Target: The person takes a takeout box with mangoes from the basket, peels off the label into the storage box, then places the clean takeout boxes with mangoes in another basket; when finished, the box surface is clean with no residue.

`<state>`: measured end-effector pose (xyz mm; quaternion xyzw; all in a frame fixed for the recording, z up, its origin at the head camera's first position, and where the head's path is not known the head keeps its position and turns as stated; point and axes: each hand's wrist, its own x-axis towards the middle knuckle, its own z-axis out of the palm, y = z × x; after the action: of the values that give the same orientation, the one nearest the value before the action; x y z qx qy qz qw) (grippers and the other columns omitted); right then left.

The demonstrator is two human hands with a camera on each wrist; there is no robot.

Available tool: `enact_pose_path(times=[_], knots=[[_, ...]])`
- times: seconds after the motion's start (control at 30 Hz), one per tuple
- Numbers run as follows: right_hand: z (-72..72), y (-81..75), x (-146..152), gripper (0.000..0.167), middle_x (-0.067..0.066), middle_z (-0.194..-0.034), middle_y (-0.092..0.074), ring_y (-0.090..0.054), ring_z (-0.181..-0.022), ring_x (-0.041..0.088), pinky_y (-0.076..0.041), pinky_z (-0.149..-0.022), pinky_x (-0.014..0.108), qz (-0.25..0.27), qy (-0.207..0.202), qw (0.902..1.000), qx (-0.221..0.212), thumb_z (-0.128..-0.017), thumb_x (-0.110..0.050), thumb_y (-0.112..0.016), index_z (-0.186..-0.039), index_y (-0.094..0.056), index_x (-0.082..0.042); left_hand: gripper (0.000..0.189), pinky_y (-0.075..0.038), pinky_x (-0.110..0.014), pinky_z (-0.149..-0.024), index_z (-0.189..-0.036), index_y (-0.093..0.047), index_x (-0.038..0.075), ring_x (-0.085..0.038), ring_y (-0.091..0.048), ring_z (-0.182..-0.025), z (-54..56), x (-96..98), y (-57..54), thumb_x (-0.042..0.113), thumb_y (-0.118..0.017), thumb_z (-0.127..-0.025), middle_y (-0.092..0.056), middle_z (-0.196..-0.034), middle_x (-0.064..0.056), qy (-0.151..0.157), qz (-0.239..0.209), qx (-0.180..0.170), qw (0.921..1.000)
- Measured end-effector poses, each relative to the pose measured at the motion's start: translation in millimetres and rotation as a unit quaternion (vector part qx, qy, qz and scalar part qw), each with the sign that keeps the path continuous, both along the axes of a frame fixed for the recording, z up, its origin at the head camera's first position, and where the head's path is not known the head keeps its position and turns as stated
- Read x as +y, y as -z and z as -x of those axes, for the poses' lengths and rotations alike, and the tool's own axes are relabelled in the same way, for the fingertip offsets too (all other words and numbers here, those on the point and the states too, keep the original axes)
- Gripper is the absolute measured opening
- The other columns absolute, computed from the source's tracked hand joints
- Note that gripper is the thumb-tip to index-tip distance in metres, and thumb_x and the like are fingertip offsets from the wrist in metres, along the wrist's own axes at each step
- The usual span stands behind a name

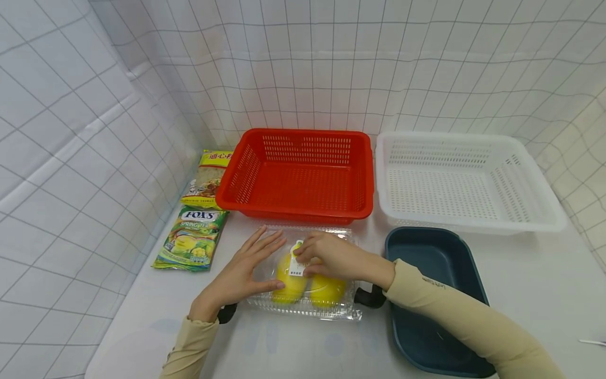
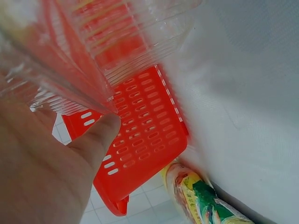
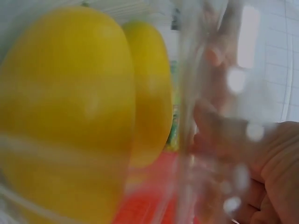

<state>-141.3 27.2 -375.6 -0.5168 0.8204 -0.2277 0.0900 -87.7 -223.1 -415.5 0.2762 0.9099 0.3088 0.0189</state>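
Note:
A clear plastic clamshell box [image 1: 265, 302] lies on the table with two yellow mangoes [image 1: 327, 291] inside. On its lid sits a small white label [image 1: 297, 267] with a green and yellow top. My left hand [image 1: 243, 273] rests spread along the box's left side, thumb toward the nearer mango and fingers straight over the lid. From the right, my right hand [image 1: 331, 256] reaches over the lid and pinches the label's edge with curled fingers. The right wrist view shows the mangoes [image 3: 70, 107] large through the clear wall, with the right hand blurred behind plastic.
Behind the box stands a red basket [image 1: 303, 216], beside a white basket [image 1: 473, 225]. A dark blue tray [image 1: 426, 252] lies to the right, under the right forearm. At the left are a green FOX'S candy bag [image 1: 191, 239] and a yellow food packet [image 1: 205, 179].

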Motion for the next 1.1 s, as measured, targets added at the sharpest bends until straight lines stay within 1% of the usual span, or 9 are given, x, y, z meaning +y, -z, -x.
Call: enact_pose_path(times=[0.33, 0.43, 0.6, 0.83, 0.93, 1.1], knots=[[0.8, 0.5, -1.7, 0.028, 0.001, -0.109, -0.069, -0.056, -0.106, 0.017, -0.043, -0.095, 0.028, 0.0, 0.0, 1.0, 0.006, -0.081, -0.016, -0.076, -0.107, -0.073, -0.006, 0.083, -0.015, -0.059, -0.108, -0.145, -0.041, 0.013, -0.028, -0.006, -0.143, 1.3, 0.7, -1.6, 0.051, -0.072, -0.079, -0.029, -0.153, 0.001, 0.0, 0.015, 0.009, 0.9998], [0.5, -0.2, -1.7, 0.03, 0.0, -0.109, -0.068, -0.056, -0.107, 0.017, -0.043, -0.095, 0.027, -0.003, 0.002, 1.0, -0.003, -0.08, -0.017, -0.077, -0.108, -0.073, -0.007, 0.083, -0.015, -0.059, -0.108, -0.145, -0.041, 0.014, -0.028, -0.005, -0.143, 1.2, 1.2, -1.8, 0.051, -0.072, -0.078, -0.028, -0.153, 0.002, 0.002, 0.017, 0.011, 0.9998], [-0.6, -0.3, -1.8, 0.028, 0.0, -0.104, -0.07, -0.057, -0.102, 0.015, -0.045, -0.089, 0.023, 0.007, -0.001, 0.9998, -0.017, -0.079, -0.015, -0.078, -0.106, -0.074, -0.006, 0.082, -0.016, -0.06, -0.107, -0.146, -0.04, 0.016, -0.027, -0.005, -0.143, -0.2, 0.9, 0.3, 0.053, -0.071, -0.079, -0.028, -0.153, 0.003, -0.002, 0.019, 0.004, 0.9998], [0.4, 1.1, -1.4, 0.023, -0.001, -0.101, -0.07, -0.058, -0.098, 0.014, -0.047, -0.085, 0.021, 0.007, 0.005, 0.9998, -0.018, -0.082, -0.014, -0.076, -0.104, -0.074, -0.008, 0.083, -0.016, -0.059, -0.108, -0.146, -0.041, 0.017, -0.026, -0.005, -0.143, -0.6, 1.5, 0.4, 0.053, -0.071, -0.078, -0.027, -0.153, 0.005, -0.005, 0.015, 0.0, 0.9999], [1.8, 1.7, -1.3, 0.022, -0.002, -0.1, -0.071, -0.059, -0.097, 0.013, -0.047, -0.085, 0.02, 0.008, 0.007, 0.9997, -0.023, -0.083, -0.014, -0.075, -0.104, -0.075, -0.008, 0.083, -0.016, -0.058, -0.108, -0.146, -0.04, 0.02, -0.024, -0.004, -0.143, -0.7, 1.2, 0.8, 0.053, -0.072, -0.077, -0.027, -0.153, 0.006, -0.009, 0.013, -0.004, 0.9999], [3.2, 1.4, -1.3, 0.021, -0.002, -0.098, -0.071, -0.061, -0.094, 0.01, -0.048, -0.08, 0.017, 0.017, 0.02, 0.9986, -0.047, -0.083, -0.016, -0.075, -0.102, -0.075, -0.009, 0.082, -0.017, -0.059, -0.107, -0.147, -0.038, 0.025, -0.024, -0.004, -0.143, -0.8, 1.1, 1.4, 0.052, -0.073, -0.077, -0.027, -0.153, 0.006, -0.012, 0.008, -0.006, 0.9999]])
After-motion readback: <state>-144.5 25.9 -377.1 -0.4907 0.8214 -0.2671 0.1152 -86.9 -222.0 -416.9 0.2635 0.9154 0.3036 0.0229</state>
